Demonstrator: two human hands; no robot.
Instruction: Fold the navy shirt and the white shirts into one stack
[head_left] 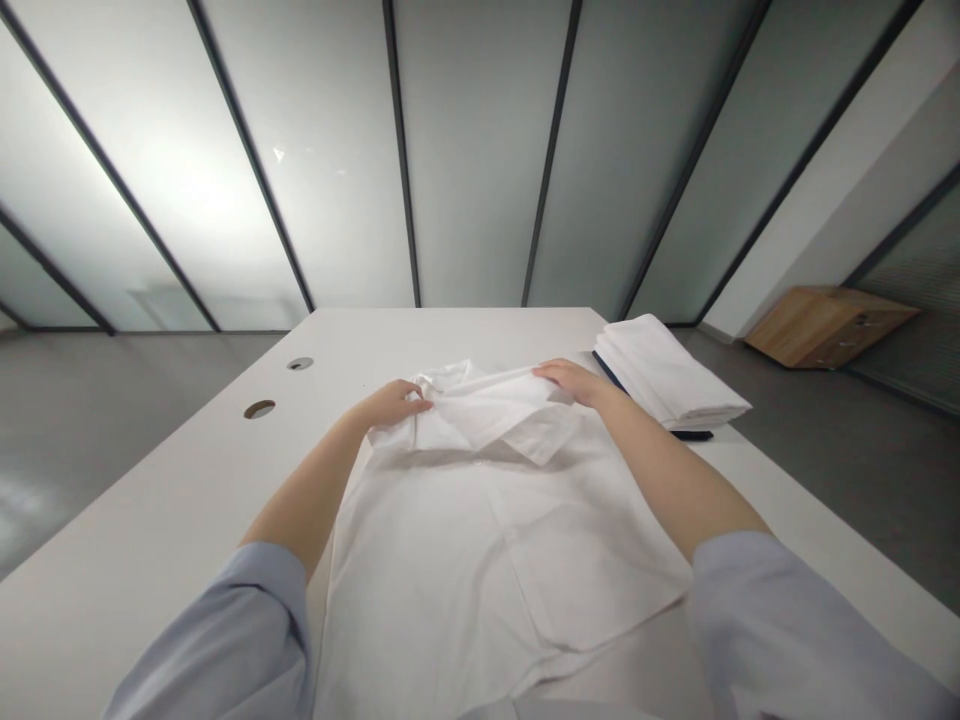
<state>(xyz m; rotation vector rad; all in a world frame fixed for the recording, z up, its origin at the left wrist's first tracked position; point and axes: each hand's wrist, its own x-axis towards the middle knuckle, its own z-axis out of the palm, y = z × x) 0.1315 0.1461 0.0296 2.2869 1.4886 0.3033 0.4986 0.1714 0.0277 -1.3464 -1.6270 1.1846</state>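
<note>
white collared fabric shirt point(442, 560) on a matte white worktop point(187, 520)
left hand point(394, 403) and right hand point(576, 381): fingers point(406, 388) clamped on its far end

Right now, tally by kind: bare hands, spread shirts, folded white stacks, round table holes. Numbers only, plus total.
Bare hands: 2 (left hand, right hand)
Spread white shirt: 1
Folded white stack: 1 (pieces inside can't be counted)
Round table holes: 2
Total: 6
</note>
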